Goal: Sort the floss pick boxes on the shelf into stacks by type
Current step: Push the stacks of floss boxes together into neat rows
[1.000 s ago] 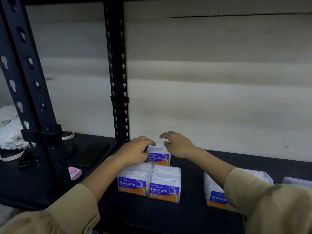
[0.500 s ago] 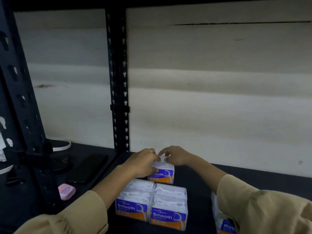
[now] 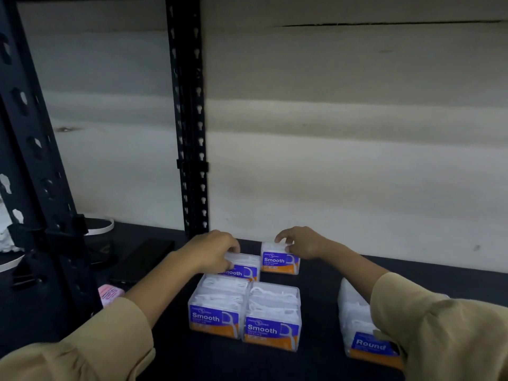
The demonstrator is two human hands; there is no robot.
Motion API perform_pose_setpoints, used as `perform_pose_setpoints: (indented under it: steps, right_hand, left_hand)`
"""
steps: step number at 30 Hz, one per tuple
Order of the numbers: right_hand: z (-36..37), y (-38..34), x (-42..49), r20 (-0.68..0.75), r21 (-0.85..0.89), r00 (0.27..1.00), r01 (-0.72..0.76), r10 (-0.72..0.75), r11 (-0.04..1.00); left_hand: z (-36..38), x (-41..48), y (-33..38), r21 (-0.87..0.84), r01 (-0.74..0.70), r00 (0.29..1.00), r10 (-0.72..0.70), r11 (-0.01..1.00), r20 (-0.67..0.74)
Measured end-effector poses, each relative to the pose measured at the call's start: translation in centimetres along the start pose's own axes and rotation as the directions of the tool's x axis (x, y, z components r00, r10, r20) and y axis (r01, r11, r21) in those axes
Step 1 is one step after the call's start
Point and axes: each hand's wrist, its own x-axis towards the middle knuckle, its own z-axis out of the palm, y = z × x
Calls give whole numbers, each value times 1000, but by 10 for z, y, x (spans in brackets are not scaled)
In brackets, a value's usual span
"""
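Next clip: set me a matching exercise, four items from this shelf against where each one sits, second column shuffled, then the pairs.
Items
1. clear plastic "Round" floss pick box
2. small pink packet
3. flat black phone-like slab
4. clear "Smooth" box under the right hand

Places
A. far back, right of the pair
B. beside the black upright, left bay
C. near right, partly behind a tan sleeve
D. left bay, behind the packet

Pairs: 1-C, 2-B, 3-D, 4-A

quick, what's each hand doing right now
Left hand: closed on the back-left Smooth box.
Right hand: closed on the back-right Smooth box.
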Motion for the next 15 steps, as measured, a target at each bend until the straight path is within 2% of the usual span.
perform_pose_setpoints:
  steps: [5,15]
  right_hand:
    - [2,1,-21,18,-10,1000,25,-25,1000]
    - [12,-23,-47,81,87,991,98,-105,991]
  left_hand:
    - [-3,-14,-13,36,54,999,-54,998,5]
    - [-4,-17,-14,-116,16,996,-6,993,87]
